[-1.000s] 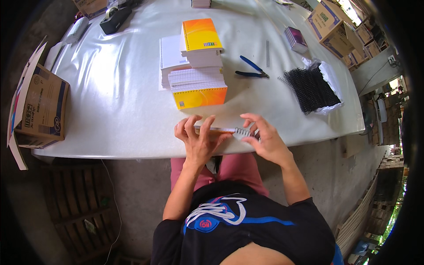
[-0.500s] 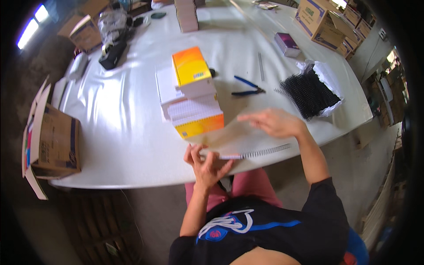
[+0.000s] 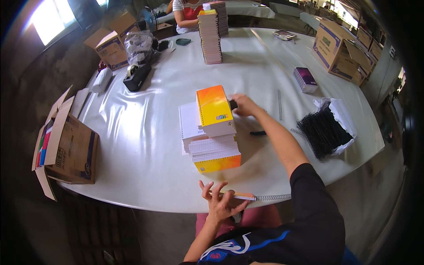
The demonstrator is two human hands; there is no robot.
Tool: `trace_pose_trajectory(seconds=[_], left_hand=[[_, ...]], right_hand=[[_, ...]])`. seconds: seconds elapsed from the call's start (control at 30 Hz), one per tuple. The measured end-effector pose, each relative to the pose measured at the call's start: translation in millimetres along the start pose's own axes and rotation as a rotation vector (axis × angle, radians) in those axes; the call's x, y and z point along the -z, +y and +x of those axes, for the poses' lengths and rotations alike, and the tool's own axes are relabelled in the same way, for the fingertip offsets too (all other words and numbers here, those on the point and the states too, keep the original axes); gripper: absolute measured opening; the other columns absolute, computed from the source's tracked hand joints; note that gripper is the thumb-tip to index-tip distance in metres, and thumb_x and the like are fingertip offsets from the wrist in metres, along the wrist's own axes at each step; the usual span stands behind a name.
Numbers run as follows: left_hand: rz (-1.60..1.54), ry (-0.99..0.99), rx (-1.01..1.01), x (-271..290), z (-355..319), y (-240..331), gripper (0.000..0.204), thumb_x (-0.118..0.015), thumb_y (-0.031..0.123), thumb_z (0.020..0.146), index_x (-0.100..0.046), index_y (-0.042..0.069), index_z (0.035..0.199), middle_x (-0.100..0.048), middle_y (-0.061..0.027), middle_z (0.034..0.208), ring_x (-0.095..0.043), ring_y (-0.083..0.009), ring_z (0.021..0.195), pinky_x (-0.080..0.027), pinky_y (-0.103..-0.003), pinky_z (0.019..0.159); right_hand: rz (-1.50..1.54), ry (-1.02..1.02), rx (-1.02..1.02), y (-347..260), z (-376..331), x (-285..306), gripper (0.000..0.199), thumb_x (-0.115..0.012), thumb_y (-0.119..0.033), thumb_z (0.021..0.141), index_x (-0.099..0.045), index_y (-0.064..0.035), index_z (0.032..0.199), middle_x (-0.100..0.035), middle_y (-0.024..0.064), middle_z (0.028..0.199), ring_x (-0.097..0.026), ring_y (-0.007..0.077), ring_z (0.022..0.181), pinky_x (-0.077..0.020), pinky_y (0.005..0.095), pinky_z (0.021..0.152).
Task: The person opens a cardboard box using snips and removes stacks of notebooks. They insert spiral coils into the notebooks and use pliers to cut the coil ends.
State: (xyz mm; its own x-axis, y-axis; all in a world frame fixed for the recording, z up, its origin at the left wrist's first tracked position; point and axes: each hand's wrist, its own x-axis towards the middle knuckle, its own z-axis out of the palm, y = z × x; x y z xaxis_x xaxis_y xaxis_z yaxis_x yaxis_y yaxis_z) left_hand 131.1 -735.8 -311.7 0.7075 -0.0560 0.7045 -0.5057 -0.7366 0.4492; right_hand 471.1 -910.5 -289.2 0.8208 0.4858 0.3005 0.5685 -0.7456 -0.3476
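Note:
My left hand [image 3: 219, 201] grips a thin spiral notebook [image 3: 247, 196] at the table's near edge, fingers spread over its cover. The notebook's wire coil [image 3: 273, 197] sticks out to the right. My right hand [image 3: 244, 105] is stretched far forward to the back right corner of an orange-covered notebook stack [image 3: 214, 110]. Its fingers curl around a small dark object [image 3: 232, 104] there. A stack of white lined pages on a yellow cover [image 3: 215, 154] sits just in front of the orange stack, and a white stack [image 3: 189, 123] stands to its left.
Dark pliers [image 3: 258, 133] lie right of the stacks. Black coils in a white bag [image 3: 324, 128], purple notebooks [image 3: 304, 79] and a loose coil [image 3: 279, 104] are to the right. Cardboard boxes [image 3: 66, 145] [image 3: 333, 48] flank the white table [image 3: 141, 159]. A tape dispenser [image 3: 137, 77], a tall notebook stack [image 3: 211, 37] and another person [image 3: 187, 11] are farther back.
My right hand has left the notebook and reached forward past the orange stack. My left hand alone now holds the notebook at the table's edge. My view has tilted up.

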Motion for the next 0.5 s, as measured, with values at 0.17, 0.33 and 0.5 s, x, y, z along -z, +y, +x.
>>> trace_pose_trajectory(seconds=[0.17,0.33,0.5], left_hand=[[0.101,-0.02,-0.002,1,1,4,0.049,-0.075,0.055,0.057,-0.065,0.018,0.088,-0.054,-0.0007,0.102,-0.025,-0.0294,0.127,0.001,-0.064,0.105],[0.059,-0.009,0.021,-3,7,11,0.051,-0.075,0.059,0.057,-0.064,0.017,0.083,-0.051,-0.0032,0.105,-0.026,-0.0324,0.126,0.002,-0.062,0.105],[-0.031,0.009,0.102,-6,15,12,0.051,-0.078,0.055,0.057,-0.054,0.011,0.069,-0.046,-0.0082,0.115,-0.025,-0.0378,0.125,-0.011,-0.061,0.101]], right_hand=[[0.243,0.239,-0.422,-9,-53,68,0.043,-0.069,-0.008,0.064,-0.057,0.0028,0.104,-0.062,0.0171,0.09,-0.062,0.0325,0.083,-0.0483,0.0363,0.08],[1.324,0.25,-0.434,-84,-170,94,0.023,-0.065,-0.013,0.085,-0.059,-0.0008,0.103,-0.065,0.0091,0.098,-0.061,0.0171,0.095,-0.0463,0.0293,0.088],[1.142,-0.183,-0.114,-148,-247,75,0.029,-0.06,-0.007,0.085,-0.058,0.0013,0.113,-0.062,0.0171,0.112,-0.057,0.0201,0.107,-0.0434,0.0327,0.095]])
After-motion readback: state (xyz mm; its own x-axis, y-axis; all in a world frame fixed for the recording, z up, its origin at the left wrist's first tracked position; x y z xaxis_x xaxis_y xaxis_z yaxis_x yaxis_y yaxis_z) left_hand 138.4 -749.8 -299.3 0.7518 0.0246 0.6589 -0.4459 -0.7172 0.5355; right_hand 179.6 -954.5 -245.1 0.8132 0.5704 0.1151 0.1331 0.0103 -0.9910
